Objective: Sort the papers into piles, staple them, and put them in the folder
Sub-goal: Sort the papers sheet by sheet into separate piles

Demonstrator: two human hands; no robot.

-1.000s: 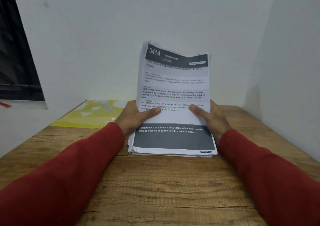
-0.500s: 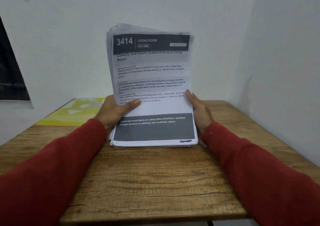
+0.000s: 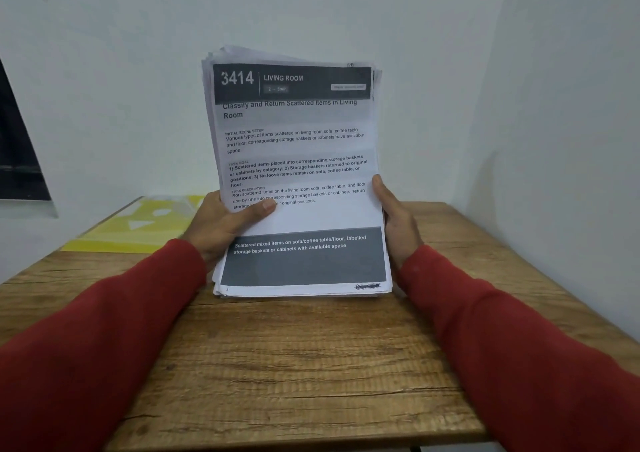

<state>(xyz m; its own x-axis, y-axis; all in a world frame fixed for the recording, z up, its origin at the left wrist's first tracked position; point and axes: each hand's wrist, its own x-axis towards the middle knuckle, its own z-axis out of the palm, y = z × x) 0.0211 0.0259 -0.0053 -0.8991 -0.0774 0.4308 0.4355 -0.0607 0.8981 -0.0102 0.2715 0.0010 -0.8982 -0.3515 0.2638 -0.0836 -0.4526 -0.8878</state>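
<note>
Hands in red sleeves hold a stack of printed papers (image 3: 298, 174) upright, its bottom edge resting on the wooden table (image 3: 294, 365): the left hand (image 3: 225, 224) grips one side with its thumb across the front sheet, the right hand (image 3: 394, 219) clasps the other. A yellow folder (image 3: 138, 226) lies behind, near the wall. Uneven top edges suggest loose sheets could slip or fan out if either grip eases.

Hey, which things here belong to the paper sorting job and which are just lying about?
Part of the job:
- stack of papers, held upright on the table by the left hand and right hand
- yellow folder, flat at the back left

Just there:
- wooden table
- dark frame on the wall
</note>
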